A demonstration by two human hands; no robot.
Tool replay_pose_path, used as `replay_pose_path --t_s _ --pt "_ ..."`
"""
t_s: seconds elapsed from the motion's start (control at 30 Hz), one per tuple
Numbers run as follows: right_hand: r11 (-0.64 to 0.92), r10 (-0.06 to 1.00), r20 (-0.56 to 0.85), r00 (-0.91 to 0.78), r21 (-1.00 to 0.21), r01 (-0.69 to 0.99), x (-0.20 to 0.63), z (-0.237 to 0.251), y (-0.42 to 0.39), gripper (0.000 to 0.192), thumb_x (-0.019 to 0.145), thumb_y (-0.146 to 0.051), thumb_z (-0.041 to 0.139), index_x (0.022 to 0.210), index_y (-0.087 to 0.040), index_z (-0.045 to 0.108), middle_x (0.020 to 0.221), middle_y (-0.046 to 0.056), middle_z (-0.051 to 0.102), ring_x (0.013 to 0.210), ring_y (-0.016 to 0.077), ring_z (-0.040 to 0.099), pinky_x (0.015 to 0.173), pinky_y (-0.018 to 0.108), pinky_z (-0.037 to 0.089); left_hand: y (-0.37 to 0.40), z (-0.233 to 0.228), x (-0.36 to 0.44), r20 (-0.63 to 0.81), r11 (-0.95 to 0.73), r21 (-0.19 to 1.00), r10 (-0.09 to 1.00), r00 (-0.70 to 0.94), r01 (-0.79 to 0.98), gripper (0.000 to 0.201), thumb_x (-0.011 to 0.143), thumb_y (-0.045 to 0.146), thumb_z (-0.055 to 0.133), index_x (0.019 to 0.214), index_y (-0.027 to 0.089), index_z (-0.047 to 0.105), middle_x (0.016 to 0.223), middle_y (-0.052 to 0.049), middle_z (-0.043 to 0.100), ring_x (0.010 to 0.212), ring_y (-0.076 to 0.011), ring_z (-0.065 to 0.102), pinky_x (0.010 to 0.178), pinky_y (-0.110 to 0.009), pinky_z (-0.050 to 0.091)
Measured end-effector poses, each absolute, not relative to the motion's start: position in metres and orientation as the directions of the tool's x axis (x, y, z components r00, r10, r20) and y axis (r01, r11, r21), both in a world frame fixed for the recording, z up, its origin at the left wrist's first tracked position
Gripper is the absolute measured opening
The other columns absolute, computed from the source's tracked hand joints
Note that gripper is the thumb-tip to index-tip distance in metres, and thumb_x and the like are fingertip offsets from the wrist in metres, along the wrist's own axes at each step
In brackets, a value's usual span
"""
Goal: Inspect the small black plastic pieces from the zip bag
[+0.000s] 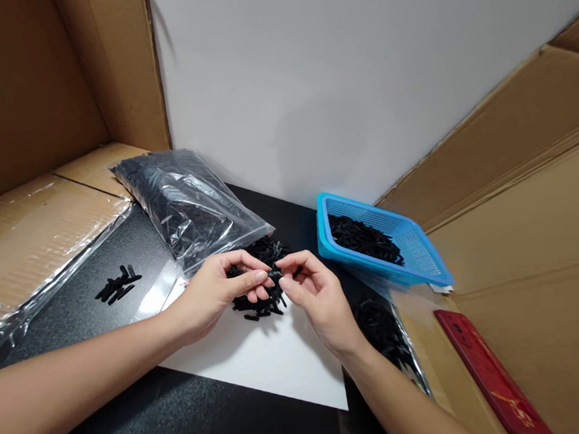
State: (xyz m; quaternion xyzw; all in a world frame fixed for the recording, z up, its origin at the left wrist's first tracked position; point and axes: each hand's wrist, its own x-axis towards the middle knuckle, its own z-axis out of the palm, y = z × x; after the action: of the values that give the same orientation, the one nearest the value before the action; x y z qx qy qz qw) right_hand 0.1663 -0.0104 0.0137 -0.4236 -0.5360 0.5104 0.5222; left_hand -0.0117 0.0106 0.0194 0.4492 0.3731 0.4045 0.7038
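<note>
- Two hands meet over the middle of a white sheet (257,368) on the black worktop (154,410); one small dark piece (275,274) sits between their fingertips, above a loose pile (261,306) of similar pieces.
- Left hand (216,290): thumb and forefinger pinched on the piece's left end, other fingers curled beneath.
- Right hand (323,303): thumb and forefinger bracket the right end; cannot tell whether they press on it.
- Reason for hold, judged: an end for each hand steadies so slim a part and leaves its middle visible.
- Long axis: roughly left to right across the view, near level. Front and back ends too small to tell apart.
- Placement, judged: pale sheet gives contrast under dark parts; clear bag (185,199) lies with its narrow corner toward the pile, handy for supply; blue basket (435,274) at right contains more pieces, within easy reach.
- Small cluster (118,285) lies apart, at left.
</note>
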Motion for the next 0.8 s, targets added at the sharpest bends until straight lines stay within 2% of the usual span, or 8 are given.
replay_pose_path --t_s 0.07,0.13,0.27,0.4,0.5,0.6,0.7,0.8 --pt "0.189 0.979 0.183 -0.092 -0.981 0.054 0.1651 0.0123 -0.0117 0.014 0.08 -0.027 0.069 0.092 -0.021 0.068 0.076 0.001 0.061 0.069 0.0154 0.055 0.06 0.026 0.046 0.0104 0.0197 -0.0123 -0.162 0.271 0.933 0.903 0.397 -0.236 0.017 0.073 0.025 0.079 0.081 0.014 0.069 0.072 -0.002 0.072 0.061 -0.0093 0.062 0.058 -0.021 0.047" --pt "0.213 0.975 0.205 -0.082 -0.971 0.111 0.1646 0.011 -0.012 0.01 0.083 -0.028 0.067 0.09 -0.021 0.069 0.077 0.002 0.064 0.07 0.0167 0.057 0.062 0.028 0.047 0.01 0.02 -0.0128 -0.162 0.268 0.936 0.902 0.399 -0.227 0.017 0.073 0.024 0.079 0.081 0.014 0.069 0.072 -0.002 0.072 0.061 -0.0097 0.062 0.058 -0.021 0.047" --pt "0.255 0.966 0.248 -0.072 -0.959 0.12 0.1652 0.0097 -0.0118 0.006 0.084 -0.025 0.066 0.086 -0.021 0.069 0.077 0.001 0.066 0.071 0.0168 0.06 0.064 0.028 0.048 0.0095 0.0207 -0.0127 -0.154 0.256 0.942 0.904 0.399 -0.217 0.016 0.073 0.024 0.079 0.08 0.015 0.068 0.072 -0.002 0.072 0.061 -0.0102 0.062 0.058 -0.022 0.046" --pt "0.31 0.95 0.298 -0.095 -0.938 0.157 0.1657 0.0094 -0.0131 0.013 0.086 -0.021 0.065 0.097 -0.023 0.071 0.077 0.0 0.064 0.068 0.0153 0.059 0.06 0.026 0.045 0.0096 0.0221 -0.0118 -0.149 0.258 0.939 0.901 0.407 -0.227 0.017 0.073 0.024 0.079 0.08 0.015 0.067 0.07 -0.002 0.071 0.06 -0.0103 0.061 0.057 -0.022 0.045" --pt "0.363 0.932 0.353 -0.089 -0.916 0.17 0.1656 0.0092 -0.0137 0.011 0.087 -0.022 0.065 0.092 -0.023 0.074 0.077 0.001 0.064 0.071 0.0163 0.059 0.061 0.028 0.045 0.0093 0.0244 -0.0108 -0.153 0.259 0.941 0.899 0.41 -0.218 0.017 0.075 0.026 0.078 0.077 0.015 0.066 0.07 -0.001 0.069 0.06 -0.0094 0.059 0.056 -0.021 0.042" --pt "0.34 0.94 0.338 -0.042 -0.927 0.159 0.1659 0.009 -0.0129 0.008 0.085 -0.025 0.068 0.086 -0.023 0.075 0.074 0.001 0.063 0.068 0.0164 0.057 0.059 0.028 0.043 0.0085 0.0273 -0.0101 -0.174 0.294 0.925 0.89 0.421 -0.239 0.015 0.079 0.028 0.072 0.077 0.015 0.065 0.071 -0.001 0.068 0.061 -0.0089 0.057 0.055 -0.021 0.038" --pt "0.289 0.957 0.289 -0.015 -0.949 0.123 0.1666 0.0084 -0.0113 0.008 0.083 -0.027 0.07 0.086 -0.022 0.076 0.075 0.002 0.063 0.066 0.016 0.056 0.055 0.027 0.042 0.0078 0.0285 -0.0102 -0.21 0.368 0.876 0.873 0.44 -0.312 0.007 0.079 0.017 0.065 0.087 0.016 0.066 0.076 -0.002 0.067 0.069 -0.0111 0.058 0.058 -0.021 0.037" --pt "0.258 0.966 0.259 -0.002 -0.963 0.075 0.1669 0.0074 -0.01 0.008 0.082 -0.027 0.07 0.086 -0.023 0.076 0.075 0.001 0.062 0.062 0.0147 0.055 0.053 0.027 0.041 0.0075 0.0274 -0.0106 -0.207 0.374 0.866 0.872 0.445 -0.331 0.02 0.074 0.008 0.062 0.093 0.016 0.065 0.075 -0.001 0.066 0.07 -0.0112 0.056 0.06 -0.022 0.037"
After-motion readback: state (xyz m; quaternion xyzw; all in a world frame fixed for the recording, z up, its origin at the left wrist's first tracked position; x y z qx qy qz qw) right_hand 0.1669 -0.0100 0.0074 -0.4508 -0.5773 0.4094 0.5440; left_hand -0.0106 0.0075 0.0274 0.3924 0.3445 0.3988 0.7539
